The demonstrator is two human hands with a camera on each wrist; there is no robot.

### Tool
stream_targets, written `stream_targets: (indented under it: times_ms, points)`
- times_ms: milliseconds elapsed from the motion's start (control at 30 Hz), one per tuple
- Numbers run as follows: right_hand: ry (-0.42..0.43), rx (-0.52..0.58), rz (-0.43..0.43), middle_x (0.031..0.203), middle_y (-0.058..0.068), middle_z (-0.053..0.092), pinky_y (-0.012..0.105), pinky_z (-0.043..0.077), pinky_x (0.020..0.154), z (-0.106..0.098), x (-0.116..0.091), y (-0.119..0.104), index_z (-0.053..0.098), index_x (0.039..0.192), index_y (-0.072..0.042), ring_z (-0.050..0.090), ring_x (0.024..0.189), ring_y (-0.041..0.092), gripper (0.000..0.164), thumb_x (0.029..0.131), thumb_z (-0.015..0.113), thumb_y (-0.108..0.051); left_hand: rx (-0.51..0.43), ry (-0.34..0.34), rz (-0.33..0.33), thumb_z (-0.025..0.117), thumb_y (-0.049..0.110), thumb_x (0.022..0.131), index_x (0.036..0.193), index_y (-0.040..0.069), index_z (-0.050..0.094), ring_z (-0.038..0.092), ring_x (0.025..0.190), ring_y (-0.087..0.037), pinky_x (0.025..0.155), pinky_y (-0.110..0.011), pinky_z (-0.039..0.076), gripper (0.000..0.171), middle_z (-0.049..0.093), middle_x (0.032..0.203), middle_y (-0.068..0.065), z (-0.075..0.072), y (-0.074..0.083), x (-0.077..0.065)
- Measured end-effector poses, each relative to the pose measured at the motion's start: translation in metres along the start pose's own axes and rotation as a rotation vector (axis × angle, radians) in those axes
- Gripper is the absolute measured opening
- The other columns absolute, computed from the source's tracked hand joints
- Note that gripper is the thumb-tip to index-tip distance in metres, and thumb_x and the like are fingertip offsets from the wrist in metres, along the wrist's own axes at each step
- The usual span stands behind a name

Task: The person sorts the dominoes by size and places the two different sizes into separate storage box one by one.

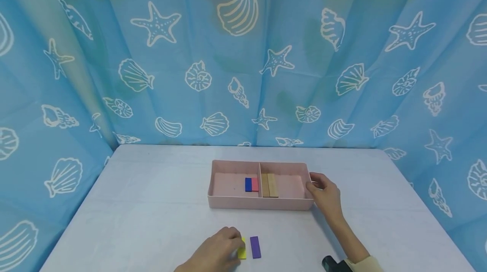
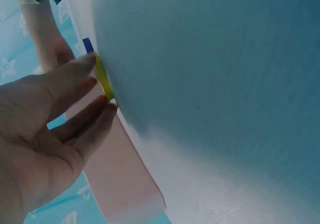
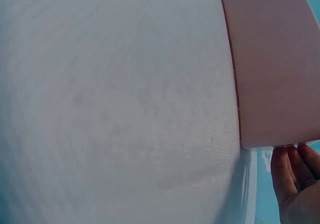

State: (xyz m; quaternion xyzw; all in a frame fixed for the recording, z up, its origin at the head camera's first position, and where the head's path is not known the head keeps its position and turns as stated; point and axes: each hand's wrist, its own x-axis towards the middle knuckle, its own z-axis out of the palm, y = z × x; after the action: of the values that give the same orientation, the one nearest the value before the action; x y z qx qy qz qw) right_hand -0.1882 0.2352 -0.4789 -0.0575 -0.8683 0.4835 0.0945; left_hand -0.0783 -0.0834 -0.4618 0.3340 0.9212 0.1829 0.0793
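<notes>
My left hand (image 1: 218, 248) is low at the front of the table, thumb and fingers pinching a flat yellow block (image 1: 242, 250) by its two ends, as the left wrist view shows. Just right of it lies a purple block (image 1: 255, 247). Beyond them stands a pink two-compartment box (image 1: 262, 203). My right hand (image 1: 326, 194) touches the box's right end, and in the right wrist view its fingertips (image 3: 281, 154) lie straight against the outside of that end wall. The left compartment holds a blue block (image 1: 248, 184) beside a red-pink block (image 1: 255, 184).
Two wooden strips (image 1: 269, 185) lie side by side in the right compartment, against the divider. A white cloth covers the table (image 1: 160, 187). Behind and at the sides hangs a blue curtain (image 1: 236, 94) with shells and starfish. A black device (image 1: 335, 264) sits at my right wrist.
</notes>
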Motion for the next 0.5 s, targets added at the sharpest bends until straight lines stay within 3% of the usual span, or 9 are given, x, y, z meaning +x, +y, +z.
stream_targets:
  times_ms: [167,267,500]
  points:
    - [-0.001,-0.01,0.018,0.133,0.017,0.06,0.036,0.051,0.094,-0.0004,0.0004,-0.0008,0.058,0.133,-0.002,0.06,0.116,0.031,0.039,0.096,0.059,-0.014,0.021,0.033,0.024,0.084,0.019,0.078,0.099,0.015,0.074,0.057,0.101,-0.008,0.088,-0.022,0.052,0.023,0.061,0.104,0.007,0.0027,-0.0005,0.0014]
    - [-0.003,-0.007,0.018,0.134,0.017,0.059,0.042,0.05,0.096,-0.0003,0.0004,-0.0009,0.057,0.133,-0.002,0.059,0.116,0.031,0.039,0.097,0.059,-0.014,0.023,0.048,0.033,0.084,0.016,0.078,0.098,0.015,0.073,0.057,0.101,-0.009,0.089,-0.022,0.052,0.023,0.061,0.104,0.006,0.0032,-0.0011,0.0016]
    - [-0.003,-0.002,0.024,0.134,0.017,0.06,0.029,0.049,0.091,0.0002,0.0004,-0.0014,0.058,0.133,-0.003,0.059,0.116,0.03,0.039,0.096,0.06,-0.015,0.008,0.033,0.027,0.082,0.013,0.08,0.1,0.016,0.072,0.057,0.103,-0.009,0.091,-0.023,0.051,0.022,0.062,0.105,0.007,0.0021,-0.0011,0.0011]
